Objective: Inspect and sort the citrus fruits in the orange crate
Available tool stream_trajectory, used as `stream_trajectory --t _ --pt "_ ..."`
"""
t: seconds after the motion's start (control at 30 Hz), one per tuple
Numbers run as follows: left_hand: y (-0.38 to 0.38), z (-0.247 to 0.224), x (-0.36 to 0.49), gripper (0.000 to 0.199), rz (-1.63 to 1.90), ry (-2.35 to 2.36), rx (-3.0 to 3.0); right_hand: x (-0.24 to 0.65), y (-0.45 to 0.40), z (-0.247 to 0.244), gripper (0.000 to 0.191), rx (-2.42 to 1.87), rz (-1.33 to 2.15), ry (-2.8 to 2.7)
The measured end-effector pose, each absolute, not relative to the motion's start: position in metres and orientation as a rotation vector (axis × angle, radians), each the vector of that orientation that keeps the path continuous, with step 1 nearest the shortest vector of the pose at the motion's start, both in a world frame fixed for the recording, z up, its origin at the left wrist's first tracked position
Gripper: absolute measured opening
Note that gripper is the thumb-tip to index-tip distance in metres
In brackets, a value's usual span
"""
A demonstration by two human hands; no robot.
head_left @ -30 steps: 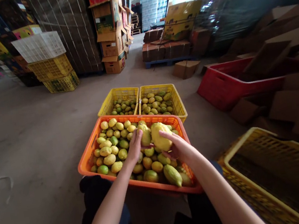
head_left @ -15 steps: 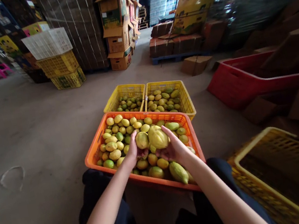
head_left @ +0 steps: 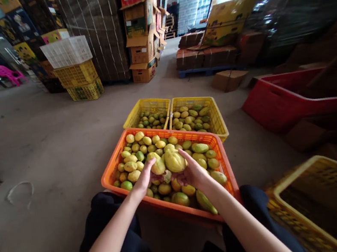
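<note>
Over an orange crate (head_left: 173,207) of yellow-green fruit, I hold both hands close together. My left hand (head_left: 147,175) is closed round a smooth yellow fruit (head_left: 157,164), its thumb on top. My right hand (head_left: 193,171) is wrapped round a larger, lumpy yellow fruit (head_left: 174,161), which sits beside the left one. Both have a round or oval, lemon-like look, but their exact kind is unclear. Below my hands, oval fruits fill the crate, several greener and longer, such as a long green fruit (head_left: 205,202) partly behind my right forearm.
Two yellow crates (head_left: 171,112) of similar fruit stand beyond the orange one. At right are another yellow crate (head_left: 308,166) and a red bin (head_left: 261,105) with cardboard. Stacked cartons (head_left: 141,54), pallets and a stack of crates (head_left: 79,73) stand further back.
The left fruit has turned in my left hand, showing a yellower side. My right hand still holds the lumpy fruit. The whole view has shifted slightly, moving the scene right and down.
</note>
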State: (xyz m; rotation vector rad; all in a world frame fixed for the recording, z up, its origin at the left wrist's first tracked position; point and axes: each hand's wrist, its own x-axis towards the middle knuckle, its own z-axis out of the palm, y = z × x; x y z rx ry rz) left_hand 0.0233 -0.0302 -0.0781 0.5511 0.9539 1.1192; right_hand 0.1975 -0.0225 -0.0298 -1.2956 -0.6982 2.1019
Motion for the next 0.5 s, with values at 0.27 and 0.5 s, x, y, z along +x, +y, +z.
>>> stream_trajectory --t 0.27,0.5 --pt "-0.046 -0.073 0.006 0.056 1.328 1.266 1.094 0.183 -0.030 -0.043 0.032 -1.248 1.790 -0.849" --pt "-0.041 -0.061 0.003 0.065 1.398 1.234 0.912 0.171 -0.035 -0.051 0.069 -1.164 1.349 -0.940"
